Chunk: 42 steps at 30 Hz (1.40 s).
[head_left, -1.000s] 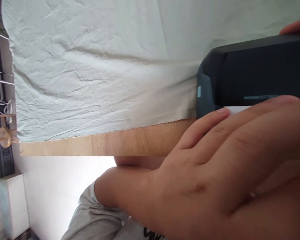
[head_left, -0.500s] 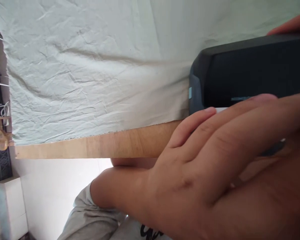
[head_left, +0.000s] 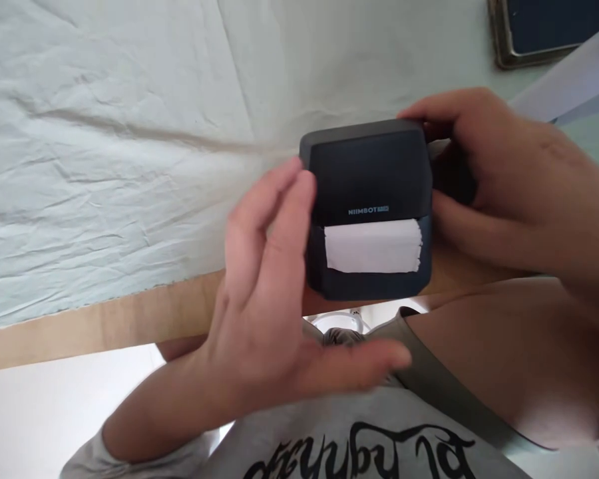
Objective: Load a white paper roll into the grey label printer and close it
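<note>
A dark label printer [head_left: 369,176] marked NIIMBOT is over the front edge of the cloth-covered table. A white paper strip [head_left: 373,247] sticks out of its slot, with a ragged right end. My right hand [head_left: 509,179] grips the printer's right side, fingers behind and thumb in front. On the other side, my left hand [head_left: 264,279] is open, slightly blurred. Its fingertips are at the printer's upper left edge, though whether they press on it I cannot tell. The left thumb stretches out below the printer.
A wrinkled pale cloth [head_left: 130,146] covers the table, leaving a bare wooden edge [head_left: 104,316] in front. At the upper right lie a dark device like a phone [head_left: 559,26] and a white rolled or tube-like object [head_left: 574,80]. My lap is just below the edge.
The view has swung right, bringing the whole printer and my right hand into sight. My left hand, earlier across the printer's front, now is at its left side with the thumb spread.
</note>
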Each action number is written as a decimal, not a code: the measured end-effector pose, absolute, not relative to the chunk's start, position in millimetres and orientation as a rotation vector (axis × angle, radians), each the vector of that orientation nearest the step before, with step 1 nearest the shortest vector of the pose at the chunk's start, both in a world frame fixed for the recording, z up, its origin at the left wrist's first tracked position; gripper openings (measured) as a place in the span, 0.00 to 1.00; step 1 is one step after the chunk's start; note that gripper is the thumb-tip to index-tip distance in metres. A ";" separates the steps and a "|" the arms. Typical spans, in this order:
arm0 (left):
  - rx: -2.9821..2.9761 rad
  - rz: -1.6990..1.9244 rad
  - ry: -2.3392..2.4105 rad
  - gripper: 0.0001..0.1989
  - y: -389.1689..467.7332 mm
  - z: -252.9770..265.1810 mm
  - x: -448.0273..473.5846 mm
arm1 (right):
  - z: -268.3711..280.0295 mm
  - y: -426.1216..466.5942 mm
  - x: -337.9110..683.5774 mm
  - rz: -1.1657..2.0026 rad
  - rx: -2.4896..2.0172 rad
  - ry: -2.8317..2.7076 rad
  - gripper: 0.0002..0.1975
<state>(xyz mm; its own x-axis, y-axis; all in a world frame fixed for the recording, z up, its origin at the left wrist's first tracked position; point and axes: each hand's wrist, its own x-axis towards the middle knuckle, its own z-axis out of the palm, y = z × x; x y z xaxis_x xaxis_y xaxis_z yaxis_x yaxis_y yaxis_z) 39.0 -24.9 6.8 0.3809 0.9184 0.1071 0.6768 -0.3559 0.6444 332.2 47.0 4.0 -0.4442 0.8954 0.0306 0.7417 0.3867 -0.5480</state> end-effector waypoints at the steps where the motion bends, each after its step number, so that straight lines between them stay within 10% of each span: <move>1: 2.180 0.698 1.341 0.55 -18.3 3.4 36.2 | 4.5 46.5 331.2 0.652 -1.436 -2.334 0.30; 42: 2.288 0.518 1.327 0.56 11.6 -0.5 23.8 | -12.1 48.4 324.3 0.514 -1.398 -2.444 0.47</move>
<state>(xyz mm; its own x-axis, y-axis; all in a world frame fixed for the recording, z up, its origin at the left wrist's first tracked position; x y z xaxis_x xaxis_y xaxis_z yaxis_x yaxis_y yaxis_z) 23.8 11.6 -0.5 0.4685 0.8781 0.0977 0.7123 -0.4408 0.5462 324.3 48.4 -12.1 -0.4932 0.8676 0.0637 0.7684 0.4687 -0.4358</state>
